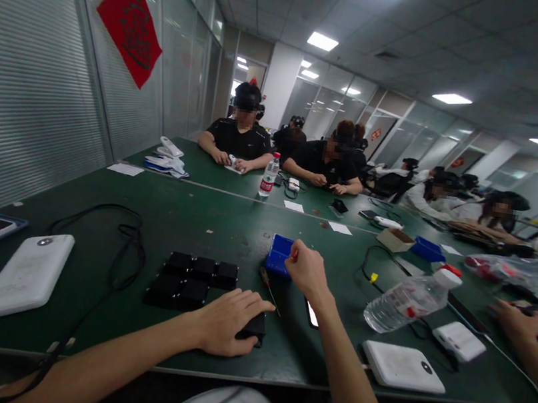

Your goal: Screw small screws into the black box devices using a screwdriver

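Observation:
My left hand (231,320) lies palm down, fingers spread, over the right end of a group of black square boxes (195,268); its fingers rest on the nearest black box (255,327). My right hand (307,268) is closed, with fingertips curled together at the right edge of a small blue tray (280,247); whatever it may hold is hidden. Between the hands a screwdriver (267,283) lies on the green table. A phone with a lit screen (313,314) is partly covered by my right forearm.
White power banks (26,273) (403,368) sit left and right, with a black cable (129,241) at left. A water bottle (408,300) leans at right. Another person's hands (528,324) are at the right edge. People sit across the table beyond another bottle (269,176).

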Demonstrator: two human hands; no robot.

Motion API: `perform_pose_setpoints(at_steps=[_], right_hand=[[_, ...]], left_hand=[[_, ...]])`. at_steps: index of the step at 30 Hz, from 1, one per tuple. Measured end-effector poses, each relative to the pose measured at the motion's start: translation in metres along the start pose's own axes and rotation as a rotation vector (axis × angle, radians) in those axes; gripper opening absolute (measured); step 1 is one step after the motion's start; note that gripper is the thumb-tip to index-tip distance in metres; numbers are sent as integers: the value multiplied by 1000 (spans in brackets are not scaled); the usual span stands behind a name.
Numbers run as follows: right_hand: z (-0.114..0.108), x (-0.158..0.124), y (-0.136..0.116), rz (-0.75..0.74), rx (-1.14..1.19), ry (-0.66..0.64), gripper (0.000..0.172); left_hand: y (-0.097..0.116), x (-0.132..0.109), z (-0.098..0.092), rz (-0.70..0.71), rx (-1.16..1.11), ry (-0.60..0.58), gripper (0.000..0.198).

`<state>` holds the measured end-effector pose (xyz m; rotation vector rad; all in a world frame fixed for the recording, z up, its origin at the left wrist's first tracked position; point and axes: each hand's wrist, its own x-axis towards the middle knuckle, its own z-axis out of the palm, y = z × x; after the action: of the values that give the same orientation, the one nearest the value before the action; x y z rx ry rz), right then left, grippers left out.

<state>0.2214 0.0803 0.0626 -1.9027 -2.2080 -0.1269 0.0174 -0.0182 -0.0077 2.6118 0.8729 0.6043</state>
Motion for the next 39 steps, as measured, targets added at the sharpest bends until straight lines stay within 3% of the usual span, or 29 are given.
perform_pose_setpoints(at_steps=[2,6,13,19,26,39], right_hand=[[5,-25,4,-9,262,137,9],[24,-75,5,-95,688,257,7],[47,-124,-8,-138,906,302,20],[58,-144,-11,-246,887,430,30],[57,-151,-14,-461,841,412,58],[55,-153,-12,-454,857,327,59]], left_hand=[[1,0,-1,-16,-22,-4,63],[1,0,-1,-36,-35,6,67],[0,0,0,-27,-39,20,69],[-2,-1,1,-16,-60,34,70],[-4,-2,2,-13,-85,26,72],[-4,-2,1,-11,-64,12,71]])
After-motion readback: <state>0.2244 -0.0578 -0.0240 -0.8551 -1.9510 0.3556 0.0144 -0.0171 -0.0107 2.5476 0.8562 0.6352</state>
